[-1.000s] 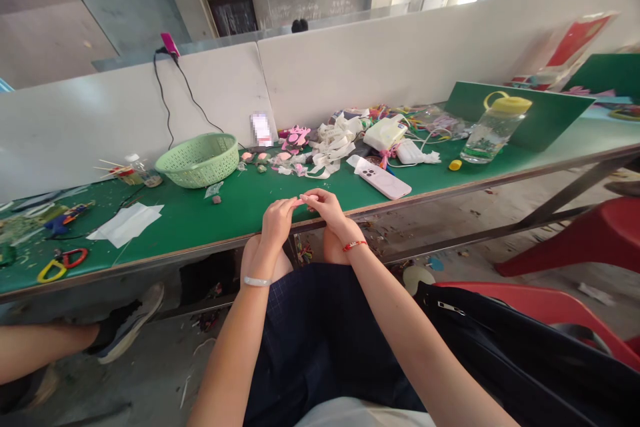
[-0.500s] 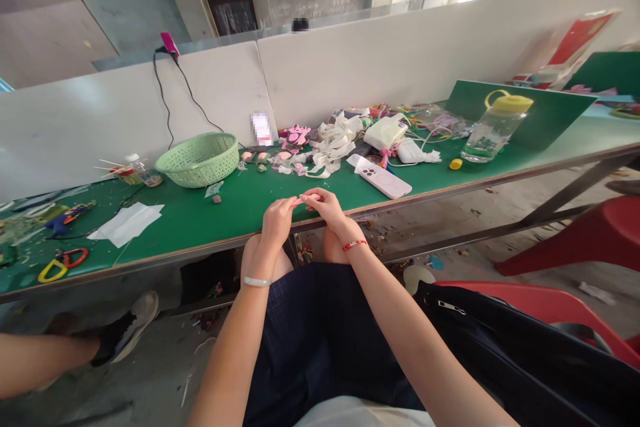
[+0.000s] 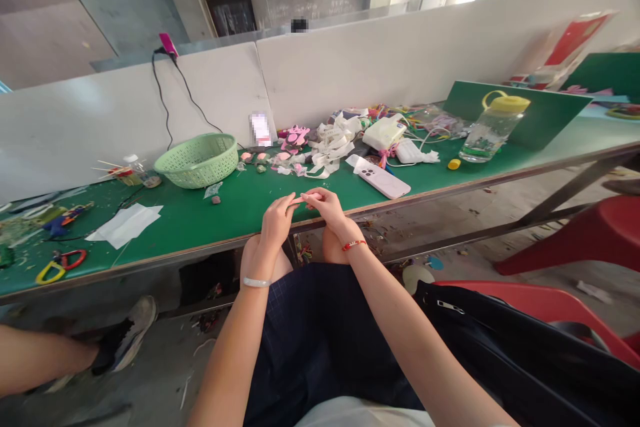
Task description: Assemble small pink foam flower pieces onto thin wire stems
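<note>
My left hand and my right hand meet at the front edge of the green table, above my knees. The fingers of both are closed and their tips come together around something small and pinkish, too small to make out. A pale phone lies just beyond my right hand. Behind the hands is a heap of white strips, with pink pieces beside it.
A green basket, white paper and scissors are to the left. At the right stand a water bottle and a red stool. Another person's leg shows at the lower left.
The fingers of my left hand have shifted slightly at the tips. Both hands stay together in the same place. The other person's foot has moved a little.
</note>
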Available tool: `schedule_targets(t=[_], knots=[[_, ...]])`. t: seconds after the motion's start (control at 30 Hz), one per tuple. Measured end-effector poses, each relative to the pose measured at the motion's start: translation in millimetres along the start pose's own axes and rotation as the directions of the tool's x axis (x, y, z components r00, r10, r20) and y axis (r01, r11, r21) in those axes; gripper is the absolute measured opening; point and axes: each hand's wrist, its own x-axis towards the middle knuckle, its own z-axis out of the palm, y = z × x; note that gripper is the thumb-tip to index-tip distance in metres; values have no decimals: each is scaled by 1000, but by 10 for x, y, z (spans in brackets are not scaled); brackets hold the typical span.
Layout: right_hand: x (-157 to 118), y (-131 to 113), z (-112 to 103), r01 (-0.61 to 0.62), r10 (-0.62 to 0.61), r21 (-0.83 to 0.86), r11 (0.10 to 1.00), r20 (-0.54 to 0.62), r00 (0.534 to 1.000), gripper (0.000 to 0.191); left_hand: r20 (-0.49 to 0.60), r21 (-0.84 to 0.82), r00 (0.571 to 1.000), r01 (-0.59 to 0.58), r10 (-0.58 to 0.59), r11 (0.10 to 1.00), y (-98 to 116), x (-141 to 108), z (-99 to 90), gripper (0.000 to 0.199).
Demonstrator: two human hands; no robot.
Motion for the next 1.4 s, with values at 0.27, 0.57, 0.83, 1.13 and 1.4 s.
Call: schedule_targets(t=[0.27,0.57,0.83,1.13,1.4], knots=[[-12,-56,12,-39,39,14,999,8,999,44,-20,-13,999,42,-43,999,-13,-1,0,20],[-25,-88,13,-59,61,52,997,-50,997,46,-24,-63,998,63,-64,996,-31,1,9,20],[-17,-77,21,-77,81,113,991,-34,996,46,-46,-96,993,101,-106,990,-27,17,7,22],[-8,-43,-5,-60,71,146,987,-76,995,44,13,-175,979,204,-205,963,11,19,-18,20],[1,-56,-22,-82,111,199,977,-135,985,42,12,-256,971,234,-239,938,18,-1,-46,21]])
